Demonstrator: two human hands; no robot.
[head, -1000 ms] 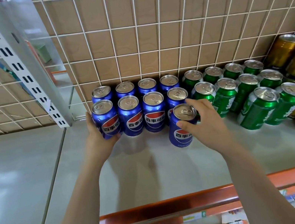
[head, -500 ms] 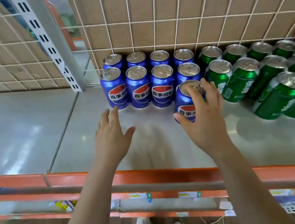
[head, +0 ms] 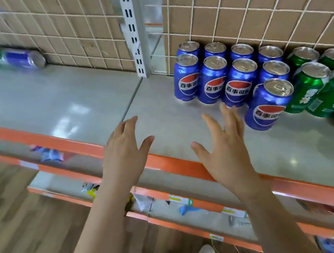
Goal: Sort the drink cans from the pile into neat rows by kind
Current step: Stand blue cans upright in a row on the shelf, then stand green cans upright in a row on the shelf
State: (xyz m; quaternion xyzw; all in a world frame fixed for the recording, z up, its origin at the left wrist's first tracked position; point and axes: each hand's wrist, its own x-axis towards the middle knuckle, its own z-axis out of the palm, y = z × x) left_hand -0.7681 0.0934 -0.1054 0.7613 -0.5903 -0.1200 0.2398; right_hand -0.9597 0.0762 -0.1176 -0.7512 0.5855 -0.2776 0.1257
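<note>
Head view
- Left hand (head: pixel 126 153): fingers spread and straight, nothing held; hovers over the front edge of the shelf, well left of the standing cans.
- Right hand (head: pixel 226 154): fingers spread and straight, nothing held; fingertips just left of the front blue can. Contact cannot be told.
- Blue cans (head: pixel 215 78): upright, labels facing front, in two rows of four. The back row stands against the wire grid; the second row is packed close before it.
- Front blue can (head: pixel 268 105): upright, alone in a third row, at the right end just before the second row.
- Green cans (head: pixel 313 84): upright, in rows just right of the blue cans, nearest ones close against them; several cut off by the frame edge.
- Pile (head: pixel 18 59): far left on the shelf, against the grid; cans on their sides, blue and green, blurred.
- Shelf (head: pixel 69 103): grey, glossy, with an orange front rail (head: pixel 64 141).
- Wire grid (head: pixel 251 1): white, backed with brown board.
- Slotted upright post (head: pixel 133 28): grey, at the back, left of the blue cans.
</note>
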